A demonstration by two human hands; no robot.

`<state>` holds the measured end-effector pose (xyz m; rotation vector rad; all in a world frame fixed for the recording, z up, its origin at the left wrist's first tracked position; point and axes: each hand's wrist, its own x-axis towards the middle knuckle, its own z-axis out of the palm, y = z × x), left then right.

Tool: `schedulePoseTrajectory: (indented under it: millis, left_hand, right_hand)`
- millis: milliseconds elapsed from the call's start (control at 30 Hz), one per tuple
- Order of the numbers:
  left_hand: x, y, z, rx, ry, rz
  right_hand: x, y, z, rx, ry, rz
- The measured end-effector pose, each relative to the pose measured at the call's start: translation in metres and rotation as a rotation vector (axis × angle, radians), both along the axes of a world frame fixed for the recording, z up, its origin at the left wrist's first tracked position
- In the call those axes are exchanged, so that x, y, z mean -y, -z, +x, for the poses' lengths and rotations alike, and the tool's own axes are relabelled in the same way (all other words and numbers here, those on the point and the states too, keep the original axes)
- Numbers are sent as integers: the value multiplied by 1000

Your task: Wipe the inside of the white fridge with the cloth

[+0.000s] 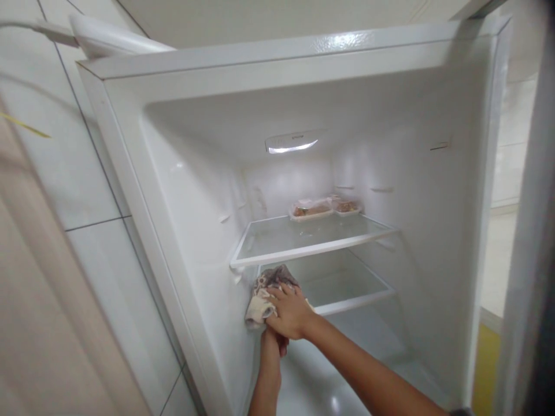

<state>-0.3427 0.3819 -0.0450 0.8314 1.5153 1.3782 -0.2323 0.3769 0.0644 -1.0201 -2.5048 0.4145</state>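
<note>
A patterned cloth, brown and cream, lies bunched over the left front corner of the lower glass shelf inside a fridge. My right hand is on top of it, fingers bent over the fabric and pressing it against the shelf edge. Directly below, my left hand reaches up beneath the cloth. Its curled fingers are mostly hidden by my right hand and the cloth, so what it grips cannot be made out.
Above is another glass shelf with a white front edge. Two food trays under clear wrap stand at its back. A lit lamp sits in the fridge ceiling. The fridge side walls bound the space; tiles line the left.
</note>
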Motion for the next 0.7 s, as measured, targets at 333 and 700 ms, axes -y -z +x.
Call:
schedulePoseTrajectory:
  millis: [333, 700]
  left_hand:
    - [20, -4, -1, 94, 61, -3]
    - [11, 0, 6, 197, 98, -10]
  right_hand:
    - [-60, 37, 144, 90, 711, 169]
    - [-115, 30, 144, 171, 791, 125]
